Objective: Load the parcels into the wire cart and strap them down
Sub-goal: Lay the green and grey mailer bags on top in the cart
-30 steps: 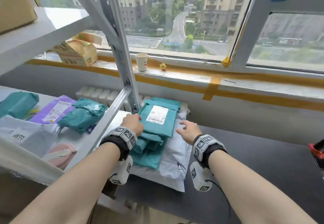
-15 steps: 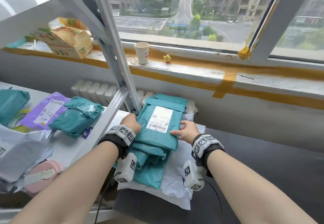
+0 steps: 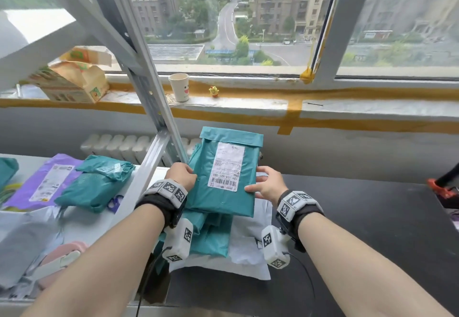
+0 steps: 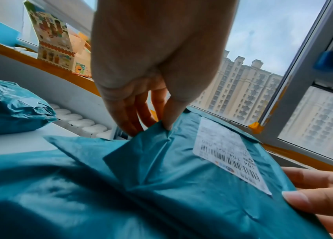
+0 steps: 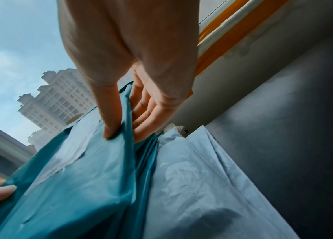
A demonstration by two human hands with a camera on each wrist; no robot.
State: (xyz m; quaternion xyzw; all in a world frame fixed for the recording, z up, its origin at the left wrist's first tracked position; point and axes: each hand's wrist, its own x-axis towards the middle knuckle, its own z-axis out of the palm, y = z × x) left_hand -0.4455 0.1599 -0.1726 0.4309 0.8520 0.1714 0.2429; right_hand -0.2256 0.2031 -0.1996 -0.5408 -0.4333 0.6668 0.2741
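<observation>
A wide window (image 3: 248, 18) looks out on apartment blocks and a road, and its sill (image 3: 347, 104) is edged with orange tape. Below it stands a dark table (image 3: 372, 229), with a grey metal rack (image 3: 149, 123) to the left whose pale shelf holds a purple parcel (image 3: 44, 180) and a crumpled teal parcel (image 3: 96, 182). On the sill sit an opened carton (image 3: 74, 81), a paper cup (image 3: 179, 87) and a tiny yellow figure (image 3: 213, 91).

A white bag (image 3: 248, 244) lies flat on the table's left end, under a stack of teal bags (image 3: 211, 237). Above that stack the top teal parcel (image 3: 227, 175) is held label up, its long axis running away from the person toward the window, with the folded flap at the far end.

The left hand (image 3: 181, 176) pinches the parcel's left edge, thumb on top and fingers beneath. The right hand (image 3: 269, 185) grips the right edge the same way, thumb lying on the top face beside the label (image 3: 227, 167).
</observation>
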